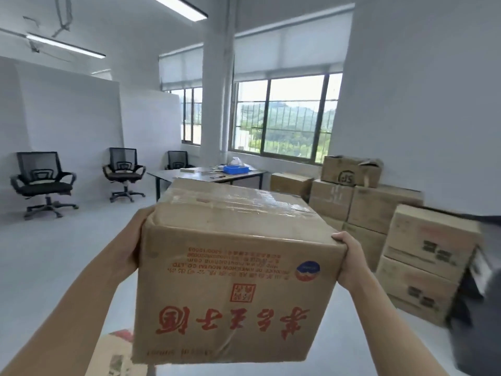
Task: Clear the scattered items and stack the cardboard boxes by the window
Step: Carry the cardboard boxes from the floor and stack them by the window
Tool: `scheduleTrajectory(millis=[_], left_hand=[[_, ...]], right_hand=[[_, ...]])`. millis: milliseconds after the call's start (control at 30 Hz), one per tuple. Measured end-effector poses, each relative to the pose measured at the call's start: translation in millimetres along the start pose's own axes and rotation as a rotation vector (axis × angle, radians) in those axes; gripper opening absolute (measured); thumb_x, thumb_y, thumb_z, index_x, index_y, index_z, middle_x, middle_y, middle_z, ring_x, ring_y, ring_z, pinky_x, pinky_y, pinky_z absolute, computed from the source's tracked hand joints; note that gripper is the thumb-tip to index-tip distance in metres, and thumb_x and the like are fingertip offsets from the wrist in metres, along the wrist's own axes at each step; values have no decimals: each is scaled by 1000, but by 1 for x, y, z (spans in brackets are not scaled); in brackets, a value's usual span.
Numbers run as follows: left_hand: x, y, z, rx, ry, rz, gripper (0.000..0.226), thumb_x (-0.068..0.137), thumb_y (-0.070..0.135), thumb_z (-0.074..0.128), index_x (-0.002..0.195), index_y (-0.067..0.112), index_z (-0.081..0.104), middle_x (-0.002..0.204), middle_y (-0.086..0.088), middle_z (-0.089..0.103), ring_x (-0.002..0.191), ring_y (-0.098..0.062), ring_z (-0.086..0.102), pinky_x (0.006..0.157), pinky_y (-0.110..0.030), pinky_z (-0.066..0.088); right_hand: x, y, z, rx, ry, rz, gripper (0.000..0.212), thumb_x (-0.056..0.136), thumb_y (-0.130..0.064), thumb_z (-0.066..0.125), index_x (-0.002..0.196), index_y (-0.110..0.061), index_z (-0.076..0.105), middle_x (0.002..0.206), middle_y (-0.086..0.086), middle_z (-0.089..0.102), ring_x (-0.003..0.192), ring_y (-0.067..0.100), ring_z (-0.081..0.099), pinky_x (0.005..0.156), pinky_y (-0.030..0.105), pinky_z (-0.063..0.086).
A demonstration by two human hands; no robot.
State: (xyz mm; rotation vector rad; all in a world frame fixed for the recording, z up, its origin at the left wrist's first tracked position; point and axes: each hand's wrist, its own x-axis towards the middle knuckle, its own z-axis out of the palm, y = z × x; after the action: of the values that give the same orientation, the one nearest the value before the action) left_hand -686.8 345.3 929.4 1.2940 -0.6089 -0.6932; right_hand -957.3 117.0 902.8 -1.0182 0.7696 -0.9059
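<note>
Sitting along the left wall are three chairs [43, 183]. Next, the left hand [130, 240] lies against the left side of the box [238, 267]; its fingers are hidden, so I cannot tell whether they curl. Held in mid-air, the box shows its print upside down, with the counter [187, 173] behind it. The right hand [352, 261] hooks its fingers [342, 238] over the box's top right corner. Rightmost, stacked boxes [379, 207] stand below the window [284, 120].
</note>
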Motion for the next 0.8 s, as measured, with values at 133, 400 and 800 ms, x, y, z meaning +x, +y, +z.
scheduleTrajectory(millis=[133,400,800], left_hand=[[29,-35,94,-6,-155,-100,34,90,45,46,92,15,63,62,-3,66,73,-18,58,64,-32,45],[93,-92,218,-20,-321,-216,30,92,35,45,91,9,60,58,-4,64,62,-17,59,66,-31,43],[284,-154,387,-95,-431,-311,33,89,39,47,99,12,64,64,-5,66,62,-16,59,64,-30,45]], right_hand=[[2,-18,-99,16,208,-11,21,86,-25,45,76,-9,54,45,2,56,43,17,51,48,20,38],[41,-23,-218,63,415,4,16,82,-23,48,85,-10,55,68,8,55,60,23,50,57,26,37],[218,-80,-312,16,592,15,16,84,-25,47,81,-12,56,58,8,58,61,23,50,57,28,39]])
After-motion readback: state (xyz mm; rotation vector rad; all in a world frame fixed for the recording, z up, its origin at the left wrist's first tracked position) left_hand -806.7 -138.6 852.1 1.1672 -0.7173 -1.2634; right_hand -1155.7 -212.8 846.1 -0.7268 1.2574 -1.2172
